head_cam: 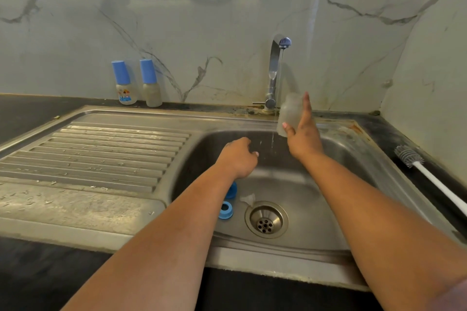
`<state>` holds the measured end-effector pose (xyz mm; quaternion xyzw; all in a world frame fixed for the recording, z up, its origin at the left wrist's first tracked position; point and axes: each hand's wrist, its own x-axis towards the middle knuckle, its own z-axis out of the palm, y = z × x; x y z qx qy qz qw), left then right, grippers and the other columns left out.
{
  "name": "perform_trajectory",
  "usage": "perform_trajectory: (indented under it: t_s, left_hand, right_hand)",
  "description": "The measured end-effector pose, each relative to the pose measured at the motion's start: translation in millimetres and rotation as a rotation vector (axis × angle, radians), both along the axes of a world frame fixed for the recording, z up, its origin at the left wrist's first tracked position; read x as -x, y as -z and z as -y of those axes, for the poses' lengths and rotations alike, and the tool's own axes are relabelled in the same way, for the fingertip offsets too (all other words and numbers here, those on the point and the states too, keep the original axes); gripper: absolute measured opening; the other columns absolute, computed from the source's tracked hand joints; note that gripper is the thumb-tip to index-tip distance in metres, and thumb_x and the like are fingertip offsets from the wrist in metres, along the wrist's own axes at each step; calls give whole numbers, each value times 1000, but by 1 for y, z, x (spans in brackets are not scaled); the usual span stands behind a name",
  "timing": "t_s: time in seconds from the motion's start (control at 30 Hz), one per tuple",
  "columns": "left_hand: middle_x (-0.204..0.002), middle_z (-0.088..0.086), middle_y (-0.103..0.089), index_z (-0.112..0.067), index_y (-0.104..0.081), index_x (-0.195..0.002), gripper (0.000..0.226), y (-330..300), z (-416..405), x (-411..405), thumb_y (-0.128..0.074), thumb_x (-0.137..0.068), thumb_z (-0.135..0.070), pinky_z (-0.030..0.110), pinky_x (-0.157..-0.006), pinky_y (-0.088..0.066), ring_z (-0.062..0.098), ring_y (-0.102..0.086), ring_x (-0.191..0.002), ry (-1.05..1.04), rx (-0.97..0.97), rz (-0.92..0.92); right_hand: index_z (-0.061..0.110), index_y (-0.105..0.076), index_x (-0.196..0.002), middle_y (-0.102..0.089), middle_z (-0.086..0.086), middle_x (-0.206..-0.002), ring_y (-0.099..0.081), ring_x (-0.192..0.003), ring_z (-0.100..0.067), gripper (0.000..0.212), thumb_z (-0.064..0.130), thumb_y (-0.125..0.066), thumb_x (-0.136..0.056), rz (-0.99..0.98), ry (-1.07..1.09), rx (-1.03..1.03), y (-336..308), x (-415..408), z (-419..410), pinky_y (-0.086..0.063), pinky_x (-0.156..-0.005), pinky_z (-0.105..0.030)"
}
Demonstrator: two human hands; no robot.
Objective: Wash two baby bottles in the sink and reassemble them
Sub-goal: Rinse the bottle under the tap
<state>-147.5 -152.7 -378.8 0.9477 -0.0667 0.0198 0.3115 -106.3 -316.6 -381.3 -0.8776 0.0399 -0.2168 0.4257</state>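
My right hand [302, 134] holds a clear baby bottle body [290, 113] beside the thin stream running from the tap [276, 68]; thumb and fingers wrap round it. My left hand [238, 156] hovers over the sink basin [328, 209], fingers curled, with nothing visible in it. On the basin floor lie a blue screw ring [225, 209], a blue cap [231, 190] partly hidden by my left forearm, and a clear teat [249, 199] near the drain [266, 219]. Two assembled bottles with blue caps [125, 83] [150, 83] stand on the counter against the wall.
A ribbed steel drainboard [101, 154] lies left of the basin. A bottle brush [429, 174] with a white handle rests on the dark counter at the right. A marble-patterned wall rises behind the sink.
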Motion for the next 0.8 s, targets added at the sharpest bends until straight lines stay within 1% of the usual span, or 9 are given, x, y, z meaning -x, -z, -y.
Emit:
perform_trajectory:
  t_s: [0.1,0.13,0.23,0.3,0.37,0.43,0.53,0.63,0.8]
  left_hand:
    - [-146,9,-47,-10,-36,-147,52,1,0,-2,-50,-100,-25,34,-109,-34,25,-44,-134,5,-4,-15]
    - [-145,10,-48,-10,-36,-147,50,2,0,-2,-49,-100,-24,34,-109,-34,25,-44,-133,9,-14,-20]
    - [-144,11,-48,-9,-37,-146,48,3,-1,-5,-46,-101,-22,34,-109,-35,26,-45,-133,8,-31,-30]
    - [-144,11,-48,-9,-37,-146,49,3,-3,-6,-47,-101,-22,34,-109,-35,26,-45,-132,-3,-27,-30]
    - [-145,11,-47,-9,-36,-147,50,3,-4,-6,-48,-100,-24,35,-110,-35,26,-44,-132,-14,-30,-43]
    - [-146,11,-46,-9,-36,-147,52,4,-4,-7,-49,-100,-26,36,-111,-34,26,-43,-133,-18,-38,-61]
    - [-148,10,-45,-10,-35,-148,52,5,-4,-10,-49,-100,-27,37,-113,-33,26,-42,-135,-19,-42,-69]
    - [-148,10,-44,-10,-36,-148,53,5,-4,-11,-51,-99,-27,38,-113,-34,26,-42,-135,-23,-33,-55]
    - [-149,10,-43,-10,-35,-148,55,6,-2,-12,-52,-99,-29,38,-112,-34,26,-41,-135,4,-44,-63]
  right_hand:
    - [33,12,-153,-34,-13,-154,-46,-130,-35,95,23,-62,-94,-415,-98,170,12,1,8,-39,-106,-42]
    - [34,10,-153,-37,-14,-152,-48,-128,-35,95,23,-63,-93,-464,-98,212,15,3,10,-40,-104,-42]
    - [33,2,-154,-44,-17,-146,-50,-125,-37,91,24,-64,-92,-343,-28,97,8,0,16,-41,-101,-40]
    - [28,-1,-153,-42,-19,-147,-47,-128,-37,98,25,-72,-86,-419,-74,103,4,1,19,-40,-104,-41]
    - [24,-11,-151,-42,-17,-144,-48,-126,-35,102,24,-81,-77,-525,-91,210,7,9,20,-44,-100,-42]
    - [21,-29,-141,-46,-13,-135,-54,-114,-32,88,26,-84,-73,-579,-82,270,10,15,23,-53,-87,-40]
    - [19,-48,-116,-52,-7,-117,-54,-96,-23,62,33,-84,-68,-544,-83,282,7,14,22,-52,-65,-31]
    - [18,-50,-107,-54,-5,-109,-50,-93,-21,51,35,-82,-71,-426,-56,293,3,10,19,-40,-70,-28]
    - [17,-54,-110,-54,-7,-112,-48,-94,-20,48,34,-80,-73,-303,-16,234,-3,8,16,-39,-73,-28]
